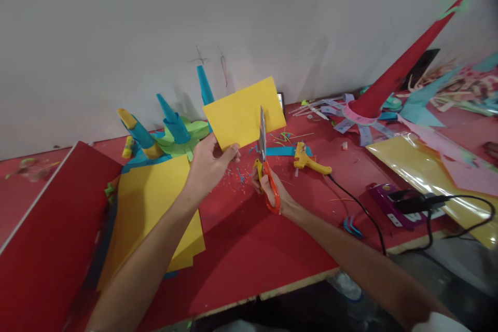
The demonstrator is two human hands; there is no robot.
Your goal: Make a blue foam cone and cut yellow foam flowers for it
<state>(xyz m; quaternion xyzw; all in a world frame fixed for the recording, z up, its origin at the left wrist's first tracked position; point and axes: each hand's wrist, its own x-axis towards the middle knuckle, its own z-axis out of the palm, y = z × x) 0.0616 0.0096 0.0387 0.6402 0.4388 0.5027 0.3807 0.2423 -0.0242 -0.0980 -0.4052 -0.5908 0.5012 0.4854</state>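
Observation:
My left hand (212, 161) pinches the lower left part of a yellow sheet of paper (237, 119), which is held up above the table. In my right hand (272, 189) is a pair of scissors (274, 194) with orange and yellow handles, its blades pointing up. The blades overlap the right part of the sheet's lower edge; I cannot tell how far they have cut. Beneath the hands, small blue and pale scraps (241, 177) lie scattered on the red tabletop (241, 249).
Yellow sheets (155, 202) are stacked at left beside a red board (50, 233). Blue paper cones (177, 127) stand behind. A yellow glue gun (311, 161), its cord running forward, lies right of the scissors. Farther right are a purple power strip (392, 205) and a tall red cone (404, 67).

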